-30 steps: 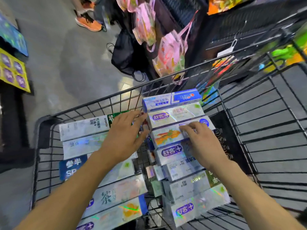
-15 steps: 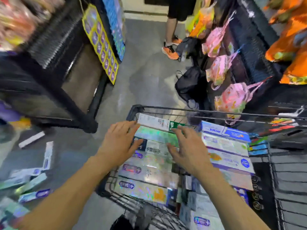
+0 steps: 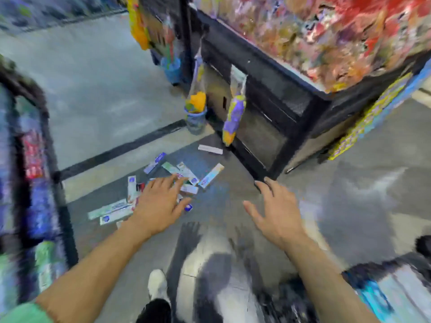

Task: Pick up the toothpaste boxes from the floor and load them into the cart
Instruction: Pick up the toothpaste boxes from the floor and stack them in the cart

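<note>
Toothpaste boxes [image 3: 163, 183] are lying scattered in a loose cluster on the grey floor [image 3: 105, 85], flat and pointing in several directions, some overlapping. One pale box [image 3: 210, 149] is lying apart from the cluster, just beside the foot of the black display stand [image 3: 268, 94]. Another box [image 3: 211, 175] is angling away at the cluster's far right edge, and two long boxes [image 3: 112, 211] are lying side by side at its near left. Blue and purple logo patches are showing on several boxes, but motion blur is leaving all lettering unreadable.

Left hand [image 3: 161, 203] is reaching out over the cluster with fingers spread and straight, gripping nothing; whether it is touching a box cannot be told. Right hand [image 3: 272, 213] is hovering over bare floor to the right of the boxes, fingers apart and relaxed, holding nothing.

Cart [image 3: 44, 173] is showing as a blurred black wire frame at the left edge, with coloured packaging smeared inside. Hanging packets [image 3: 233, 117] are dangling from the stand's side, and mixed bright goods [image 3: 326, 31] are filling its top. A white shoe [image 3: 157, 285] is showing at the bottom.
</note>
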